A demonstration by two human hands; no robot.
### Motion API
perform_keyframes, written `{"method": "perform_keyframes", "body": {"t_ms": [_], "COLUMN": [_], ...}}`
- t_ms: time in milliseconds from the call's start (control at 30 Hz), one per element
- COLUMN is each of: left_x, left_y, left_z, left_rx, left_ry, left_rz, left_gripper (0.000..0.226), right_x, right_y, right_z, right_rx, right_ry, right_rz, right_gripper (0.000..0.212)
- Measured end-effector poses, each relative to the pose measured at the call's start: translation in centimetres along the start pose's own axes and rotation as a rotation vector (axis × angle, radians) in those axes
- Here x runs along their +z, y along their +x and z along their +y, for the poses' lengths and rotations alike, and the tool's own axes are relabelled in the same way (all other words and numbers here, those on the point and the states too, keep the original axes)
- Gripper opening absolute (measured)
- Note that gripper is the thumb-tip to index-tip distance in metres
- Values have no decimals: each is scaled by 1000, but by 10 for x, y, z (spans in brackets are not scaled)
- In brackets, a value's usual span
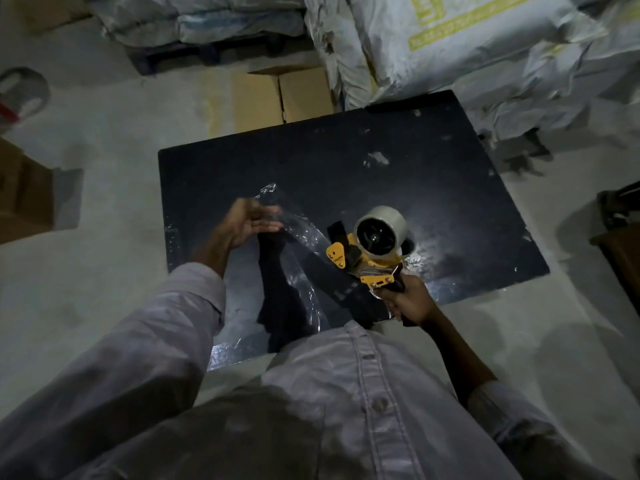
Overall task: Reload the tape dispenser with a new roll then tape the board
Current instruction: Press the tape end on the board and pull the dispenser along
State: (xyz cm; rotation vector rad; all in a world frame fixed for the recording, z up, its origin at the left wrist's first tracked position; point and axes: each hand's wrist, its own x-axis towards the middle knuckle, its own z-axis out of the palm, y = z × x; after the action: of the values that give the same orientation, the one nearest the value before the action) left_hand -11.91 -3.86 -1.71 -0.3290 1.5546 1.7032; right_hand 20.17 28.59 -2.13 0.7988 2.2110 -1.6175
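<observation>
- Tape dispenser (367, 258), yellow and black, is held above the near right part of the board (346, 174); the right hand (410, 301) is wrapped tight round its handle.
- Tape roll (381, 233) sits on the dispenser's hub, core facing the camera.
- Left hand (247, 221) pinches a clear tape strip (301, 233) stretched from the dispenser, fingers extended.
- Board lies flat on the grey floor (114, 140), its near edge at the person's shirt (346, 393).
- Bare floor flanks the board left and right; sacks (450, 46) and a cardboard box (280, 95) crowd its far edge.
</observation>
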Motion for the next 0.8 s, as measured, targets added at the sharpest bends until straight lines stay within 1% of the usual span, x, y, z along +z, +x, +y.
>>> {"method": "perform_keyframes", "body": {"t_ms": [33, 133, 200, 267, 333, 367, 433, 467, 500, 533, 600, 733, 800], "left_x": [9, 34, 44, 49, 51, 51, 51, 52, 54, 58, 63, 58, 58], "left_y": [2, 14, 25, 40, 60, 71, 92, 101, 110, 117, 131, 153, 154], "left_z": [4, 7, 8, 9, 10, 11, 13, 15, 17, 20, 26, 33, 26], "left_rx": [2, 49, 65, 68, 87, 98, 115, 128, 146, 164, 176, 186, 203], "left_ry": [28, 116, 128, 198, 305, 365, 496, 557, 615, 666, 747, 909, 961], "left_rz": [-7, 44, 89, 131, 163, 176, 211, 228, 249, 266, 317, 401, 412], "left_gripper": [34, 29, 22, 24, 29, 28, 19, 16, 16, 16, 16, 24, 22], "right_x": [1, 3, 3, 3, 6, 8, 16, 19, 21, 23, 27, 29, 27], "right_y": [-3, -13, -15, -14, -11, -10, -2, 3, 7, 12, 20, 32, 37], "right_z": [2, 1, 4, 8, 7, 3, 0, 1, 0, 1, -3, -15, -17], "right_rx": [-21, -82, -117, -134, -134, -127, -133, -125, -110, -100, -57, -38, -31], "right_ry": [-64, -182, -226, -255, -258, -246, -273, -282, -294, -304, -350, -410, -451], "right_rz": [25, 103, 147, 177, 188, 188, 208, 205, 199, 208, 236, 222, 226], "right_gripper": [31, 34, 26, 18, 17, 19, 29, 27, 19, 16, 27, 29, 30]}}
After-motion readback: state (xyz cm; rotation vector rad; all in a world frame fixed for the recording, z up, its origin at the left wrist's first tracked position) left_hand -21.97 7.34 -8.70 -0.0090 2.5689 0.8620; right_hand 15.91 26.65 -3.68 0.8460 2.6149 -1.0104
